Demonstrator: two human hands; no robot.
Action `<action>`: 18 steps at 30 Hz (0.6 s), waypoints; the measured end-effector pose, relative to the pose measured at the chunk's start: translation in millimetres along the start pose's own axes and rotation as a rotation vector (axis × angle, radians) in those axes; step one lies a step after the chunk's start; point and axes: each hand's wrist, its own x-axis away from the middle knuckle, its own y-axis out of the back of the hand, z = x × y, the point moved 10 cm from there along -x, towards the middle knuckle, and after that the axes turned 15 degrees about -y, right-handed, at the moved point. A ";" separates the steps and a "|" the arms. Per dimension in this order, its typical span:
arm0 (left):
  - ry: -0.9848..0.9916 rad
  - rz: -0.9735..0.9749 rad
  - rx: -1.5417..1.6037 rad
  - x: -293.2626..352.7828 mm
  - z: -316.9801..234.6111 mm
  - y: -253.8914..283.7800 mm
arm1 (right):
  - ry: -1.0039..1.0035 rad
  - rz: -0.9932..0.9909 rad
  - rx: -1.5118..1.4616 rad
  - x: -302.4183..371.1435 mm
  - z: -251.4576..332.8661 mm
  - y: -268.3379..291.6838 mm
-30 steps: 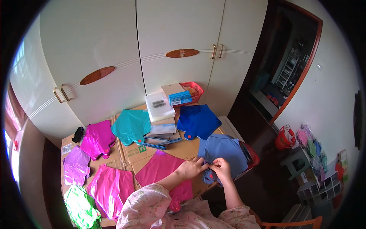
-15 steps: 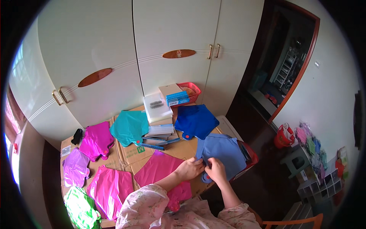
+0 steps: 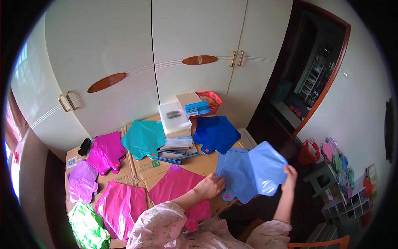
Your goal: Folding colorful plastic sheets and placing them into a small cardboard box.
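Observation:
A stack of light-blue flat plastic pieces (image 3: 235, 168) lies at the table's right edge, with a rounded tab and a red dot at its lower left. My left hand (image 3: 210, 186) presses closed fingers on its left edge. Out to the right, my right hand (image 3: 290, 176) grips the far edge of a raised light-blue plastic sheet (image 3: 267, 168), which stands up and folds away from the stack. My left forearm crosses over a dark pink plastic piece (image 3: 174, 184). A dark blue piece (image 3: 217, 133) with a red dot lies just behind the stack.
Cardboard (image 3: 137, 168) covers the table. Teal (image 3: 143, 139), magenta (image 3: 105, 151), lilac (image 3: 83, 181), pink (image 3: 120, 207) and green (image 3: 88, 226) pieces lie leftward. Boxes and clear sleeves (image 3: 174, 118) stand at the back beside a red basket (image 3: 213, 99). A wooden chair (image 3: 327, 241) is at lower right.
My right hand has moved from beside my left hand out to the right, lifting and spreading a light-blue sheet. My left hand stays at the left edge. The view has shifted slightly.

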 end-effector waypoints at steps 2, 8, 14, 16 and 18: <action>-0.001 -0.012 0.007 -0.4 0.1 2.2 | 0.107 -0.112 0.077 -26.6 32.0 56.1; 0.001 -0.043 0.006 -0.2 0.5 1.6 | 0.718 -0.577 0.486 -46.6 157.0 109.8; 0.037 -0.021 -0.017 -1.5 -1.2 -4.0 | 0.776 -0.668 0.836 -54.3 219.5 3.5; 0.041 -0.048 -0.002 -2.7 -1.3 -0.7 | 0.839 -0.704 0.893 -65.9 233.4 -8.8; 0.047 -0.072 0.006 -4.2 -0.7 1.4 | 0.846 -0.711 0.908 -65.3 250.7 -16.1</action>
